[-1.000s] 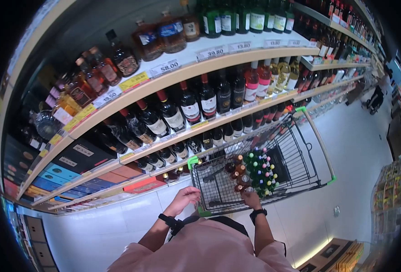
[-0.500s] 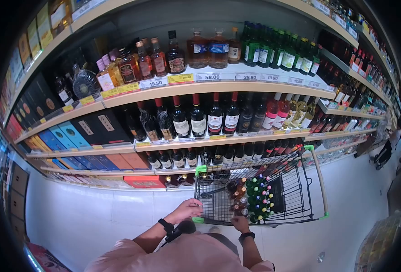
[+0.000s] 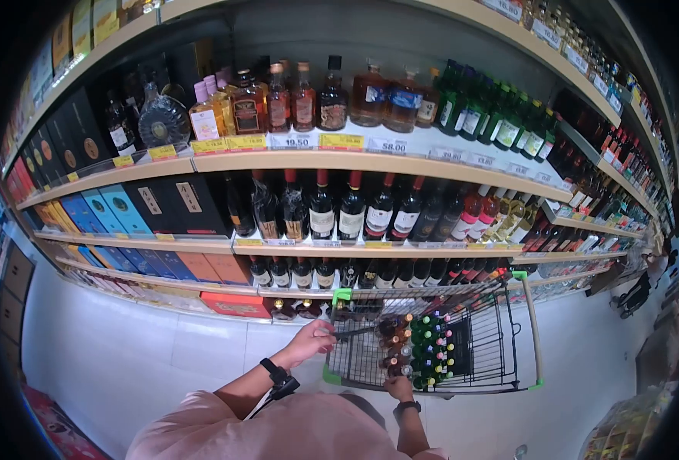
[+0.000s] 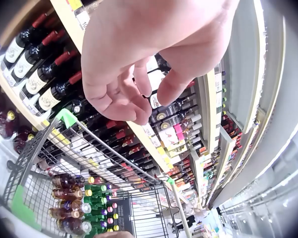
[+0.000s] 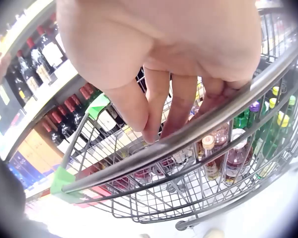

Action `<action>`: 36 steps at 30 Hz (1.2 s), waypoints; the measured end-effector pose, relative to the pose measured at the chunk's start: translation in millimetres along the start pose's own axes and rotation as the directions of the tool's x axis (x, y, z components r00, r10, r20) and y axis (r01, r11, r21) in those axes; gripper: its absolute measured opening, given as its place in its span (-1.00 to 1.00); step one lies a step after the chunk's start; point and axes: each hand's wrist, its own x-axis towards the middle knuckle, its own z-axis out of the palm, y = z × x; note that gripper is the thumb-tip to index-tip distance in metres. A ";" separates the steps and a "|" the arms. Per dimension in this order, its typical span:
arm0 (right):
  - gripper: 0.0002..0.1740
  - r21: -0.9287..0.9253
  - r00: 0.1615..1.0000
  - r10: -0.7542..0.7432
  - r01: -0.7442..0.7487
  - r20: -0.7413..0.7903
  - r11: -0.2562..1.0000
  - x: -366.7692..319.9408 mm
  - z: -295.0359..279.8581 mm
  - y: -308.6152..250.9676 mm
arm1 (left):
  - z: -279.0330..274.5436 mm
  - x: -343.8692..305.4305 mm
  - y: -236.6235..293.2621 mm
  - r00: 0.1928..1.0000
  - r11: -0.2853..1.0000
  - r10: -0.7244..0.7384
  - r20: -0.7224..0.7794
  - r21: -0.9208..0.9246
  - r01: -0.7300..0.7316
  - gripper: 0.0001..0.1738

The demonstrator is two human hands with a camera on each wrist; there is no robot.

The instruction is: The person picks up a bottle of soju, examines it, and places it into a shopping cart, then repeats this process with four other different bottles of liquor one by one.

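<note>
My left hand [image 3: 314, 343] hovers by the green-cornered end of a wire shopping cart [image 3: 535, 326], its fingers loosely bent; the left wrist view shows nothing between the thumb and fingertips [image 4: 141, 115]. My right hand [image 3: 399, 389] is at the cart's near rim. In the right wrist view its loosely bent fingers [image 5: 181, 106] hang past the metal rail [image 5: 164, 151], with no bottle in them. Brown-amber bottles [image 4: 69, 208] stand in rows inside the cart, beside green bottles [image 3: 427, 345] with yellow, pink and purple caps. The right hand is nearest the brown ones.
Behind the cart runs a long shelf [image 3: 278, 159] of liquor, with red-capped wine bottles [image 3: 322, 215] below and green bottles [image 3: 500, 115] above. Boxed bottles [image 3: 121, 207] fill its left part. White floor tiles [image 3: 217, 337] lie around the cart. Further right is a person with a dark stroller [image 3: 634, 295].
The head view has swung, showing more of the left shelf. My right hand has drawn back from over the brown bottles to the near rim. The left hand stays by the cart's end.
</note>
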 end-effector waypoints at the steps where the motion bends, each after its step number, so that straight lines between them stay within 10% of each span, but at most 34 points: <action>1: -0.71 0.000 0.999 0.035 -0.035 -0.023 0.999 6.5 0.3 -7.1 | -8.0 2.0 4.6 0.999 0.999 0.025 -0.036 0.042 -0.024 -0.65; 14: -0.76 0.356 0.990 0.002 -0.051 0.138 0.933 56.7 55.8 -79.7 | -112.8 2.0 49.1 0.981 0.974 0.188 -0.046 -0.118 -0.192 -0.79; 27: -0.35 0.065 0.897 0.090 -0.130 0.433 0.989 46.8 84.8 -172.5 | -218.9 -7.9 40.9 0.977 0.962 0.210 -0.026 -0.171 -0.211 -0.83; 36: -0.08 -0.244 0.974 0.161 -0.119 0.161 0.962 58.6 138.3 -164.2 | -282.8 -28.9 69.7 0.947 0.933 0.319 -0.046 -0.161 -0.323 -0.81</action>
